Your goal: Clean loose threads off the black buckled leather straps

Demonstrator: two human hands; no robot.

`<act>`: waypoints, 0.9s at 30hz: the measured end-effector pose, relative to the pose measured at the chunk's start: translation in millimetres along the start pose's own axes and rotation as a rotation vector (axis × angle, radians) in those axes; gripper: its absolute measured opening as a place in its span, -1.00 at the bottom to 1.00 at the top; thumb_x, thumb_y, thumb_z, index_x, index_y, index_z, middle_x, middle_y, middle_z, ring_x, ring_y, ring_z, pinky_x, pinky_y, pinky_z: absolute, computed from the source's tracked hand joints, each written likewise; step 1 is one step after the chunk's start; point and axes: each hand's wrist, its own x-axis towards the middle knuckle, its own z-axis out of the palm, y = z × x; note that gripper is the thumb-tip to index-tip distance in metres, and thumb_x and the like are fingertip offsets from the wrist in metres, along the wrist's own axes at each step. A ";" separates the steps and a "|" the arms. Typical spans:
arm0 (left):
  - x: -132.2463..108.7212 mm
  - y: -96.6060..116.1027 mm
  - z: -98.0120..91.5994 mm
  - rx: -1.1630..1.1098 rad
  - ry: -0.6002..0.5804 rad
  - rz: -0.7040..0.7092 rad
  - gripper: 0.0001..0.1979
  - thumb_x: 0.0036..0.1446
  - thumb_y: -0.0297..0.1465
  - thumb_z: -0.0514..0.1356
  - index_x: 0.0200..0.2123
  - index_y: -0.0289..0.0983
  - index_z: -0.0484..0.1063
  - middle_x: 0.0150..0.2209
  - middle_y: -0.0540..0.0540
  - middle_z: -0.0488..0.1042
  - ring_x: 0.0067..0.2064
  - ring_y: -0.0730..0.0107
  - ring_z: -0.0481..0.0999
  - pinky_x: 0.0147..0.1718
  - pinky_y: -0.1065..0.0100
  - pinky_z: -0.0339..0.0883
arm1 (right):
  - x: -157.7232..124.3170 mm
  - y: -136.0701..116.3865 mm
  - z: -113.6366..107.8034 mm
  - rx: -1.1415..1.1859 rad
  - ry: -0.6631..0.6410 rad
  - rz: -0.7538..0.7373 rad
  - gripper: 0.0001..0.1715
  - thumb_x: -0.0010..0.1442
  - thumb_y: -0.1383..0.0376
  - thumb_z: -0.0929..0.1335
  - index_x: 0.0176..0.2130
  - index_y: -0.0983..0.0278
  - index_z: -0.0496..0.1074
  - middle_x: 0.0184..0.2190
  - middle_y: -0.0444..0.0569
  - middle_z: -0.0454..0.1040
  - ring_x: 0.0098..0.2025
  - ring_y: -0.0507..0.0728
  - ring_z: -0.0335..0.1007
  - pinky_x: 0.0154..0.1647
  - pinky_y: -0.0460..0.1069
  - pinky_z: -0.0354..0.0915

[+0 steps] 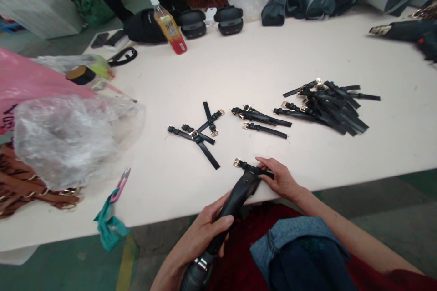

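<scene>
My left hand [210,227] is wrapped round a long black tube-like piece [237,195] with a silvery metal fitting low on it. I cannot make out its exact kind. Its upper end meets a short black buckle strap [251,167] at the table's front edge. My right hand [282,177] pinches the plain end of this strap between thumb and fingers, and the gold buckle points left. Beyond my hands lie more black buckle straps: a crossed group [201,134], a small row [262,118] and a larger heap [327,107] to the right.
On the white table [164,86], pink-handled thread snips [121,186] with teal cloth, clear plastic [68,136] and brown straps [23,182] lie left. A drink bottle [169,27], headphone-like black items [228,20], dark rolls [275,7] and a black tool [406,32] line the far side.
</scene>
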 end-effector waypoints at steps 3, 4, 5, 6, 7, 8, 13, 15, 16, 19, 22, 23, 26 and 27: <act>3.8 3.3 -0.9 0.008 0.004 -0.001 -0.28 0.18 -0.20 0.16 0.32 -0.16 -0.07 -0.49 0.03 0.36 -0.61 0.52 0.38 -0.67 0.53 0.24 | 0.3 -0.8 -0.6 0.004 -0.003 -0.001 -0.40 0.20 0.37 0.31 0.20 0.14 0.17 -0.18 0.00 0.44 -0.18 0.16 0.36 -0.08 0.15 0.36; 6.0 4.4 -1.1 0.009 0.001 -0.008 -0.27 0.17 -0.20 0.16 0.32 -0.16 -0.08 -0.50 0.03 0.36 -0.62 0.51 0.39 -0.67 0.53 0.24 | 0.4 -1.0 -0.7 0.005 0.000 -0.001 -0.40 0.19 0.38 0.31 0.20 0.14 0.18 -0.18 0.00 0.44 -0.18 0.16 0.36 -0.08 0.15 0.36; 8.2 5.3 -1.4 0.006 -0.002 -0.015 -0.27 0.17 -0.19 0.16 0.33 -0.15 -0.09 -0.51 0.03 0.37 -0.62 0.50 0.40 -0.68 0.53 0.24 | 0.4 -1.2 -0.8 0.006 0.002 0.000 -0.40 0.19 0.39 0.31 0.20 0.13 0.18 -0.18 0.00 0.44 -0.17 0.16 0.36 -0.07 0.15 0.35; 10.3 5.9 -1.7 -0.002 -0.006 -0.022 -0.26 0.17 -0.19 0.16 0.33 -0.14 -0.10 -0.51 0.02 0.38 -0.62 0.49 0.41 -0.68 0.53 0.25 | 0.4 -1.4 -0.9 0.008 0.004 -0.001 -0.39 0.18 0.40 0.30 0.20 0.14 0.19 -0.18 0.00 0.44 -0.17 0.16 0.36 -0.07 0.15 0.35; 12.0 6.0 -2.0 -0.014 -0.011 -0.027 -0.26 0.17 -0.19 0.16 0.33 -0.14 -0.11 -0.51 0.01 0.39 -0.63 0.48 0.42 -0.68 0.53 0.25 | 0.4 -1.5 -0.8 0.011 0.004 0.000 -0.39 0.18 0.41 0.30 0.20 0.14 0.19 -0.18 0.00 0.44 -0.16 0.16 0.36 -0.06 0.15 0.35; 13.2 5.6 -2.3 -0.031 -0.018 -0.032 -0.27 0.18 -0.19 0.15 0.33 -0.14 -0.11 -0.51 0.00 0.40 -0.63 0.47 0.42 -0.68 0.53 0.25 | 0.3 -1.5 -0.8 0.015 0.002 -0.001 -0.38 0.17 0.42 0.30 0.20 0.14 0.19 -0.18 0.00 0.44 -0.16 0.16 0.35 -0.06 0.15 0.35; 10.4 -3.7 -3.3 -0.103 -0.069 -0.025 -0.27 0.17 -0.20 0.15 0.32 -0.18 -0.08 -0.50 -0.03 0.42 -0.61 0.47 0.43 -0.67 0.52 0.26 | 0.3 -0.9 -0.6 0.028 -0.010 -0.005 -0.35 0.15 0.42 0.30 0.20 0.13 0.18 -0.17 -0.01 0.44 -0.17 0.17 0.36 -0.07 0.16 0.36; 6.6 -8.3 -3.5 -0.114 -0.068 -0.021 -0.28 0.18 -0.20 0.15 0.32 -0.19 -0.08 -0.50 -0.03 0.42 -0.61 0.48 0.42 -0.67 0.52 0.26 | 0.5 -0.6 -0.8 0.017 -0.013 0.000 -0.38 0.17 0.39 0.31 0.20 0.13 0.18 -0.17 0.00 0.44 -0.18 0.17 0.36 -0.09 0.16 0.37; 4.6 -10.1 -3.7 -0.116 -0.062 -0.021 -0.28 0.18 -0.20 0.15 0.32 -0.19 -0.08 -0.49 -0.03 0.41 -0.61 0.48 0.41 -0.67 0.52 0.26 | 0.5 -0.4 -0.9 0.009 -0.011 0.000 -0.39 0.18 0.37 0.31 0.20 0.14 0.18 -0.17 0.01 0.44 -0.18 0.17 0.36 -0.09 0.16 0.37; 0.6 -12.2 -5.1 -0.115 -0.036 -0.006 -0.28 0.19 -0.21 0.15 0.33 -0.19 -0.09 -0.47 -0.03 0.41 -0.61 0.50 0.41 -0.66 0.51 0.27 | 0.5 0.1 -0.9 -0.003 -0.008 -0.008 -0.40 0.19 0.35 0.32 0.20 0.14 0.18 -0.17 0.01 0.44 -0.18 0.17 0.36 -0.09 0.17 0.36; 2.0 -9.3 -7.0 -0.098 -0.020 0.001 -0.29 0.19 -0.23 0.15 0.33 -0.17 -0.09 -0.47 -0.02 0.41 -0.60 0.50 0.42 -0.66 0.52 0.27 | 0.2 0.5 -0.3 0.002 -0.008 -0.012 -0.40 0.20 0.36 0.31 0.20 0.14 0.18 -0.17 0.01 0.44 -0.17 0.17 0.36 -0.08 0.16 0.35; 3.6 -7.7 -7.6 -0.094 -0.021 -0.003 -0.29 0.19 -0.23 0.15 0.33 -0.17 -0.09 -0.48 -0.02 0.41 -0.61 0.50 0.42 -0.66 0.53 0.27 | 0.1 0.5 0.1 0.003 -0.005 -0.012 -0.41 0.20 0.36 0.31 0.20 0.14 0.18 -0.17 0.00 0.44 -0.17 0.17 0.36 -0.07 0.16 0.35; 9.7 -4.2 -8.3 -0.101 -0.039 -0.010 -0.29 0.20 -0.24 0.14 0.33 -0.17 -0.10 -0.50 -0.02 0.41 -0.62 0.48 0.43 -0.67 0.53 0.26 | 0.0 0.1 0.8 0.002 0.002 -0.010 -0.41 0.20 0.38 0.30 0.19 0.13 0.19 -0.18 -0.01 0.44 -0.17 0.16 0.36 -0.07 0.15 0.35; 11.3 -3.9 -8.2 -0.103 -0.040 -0.008 -0.29 0.20 -0.24 0.14 0.33 -0.18 -0.11 -0.50 -0.02 0.42 -0.62 0.47 0.44 -0.67 0.53 0.26 | 0.0 -0.2 0.8 0.001 0.001 -0.011 -0.41 0.19 0.39 0.30 0.19 0.13 0.19 -0.18 -0.01 0.44 -0.17 0.16 0.36 -0.07 0.15 0.35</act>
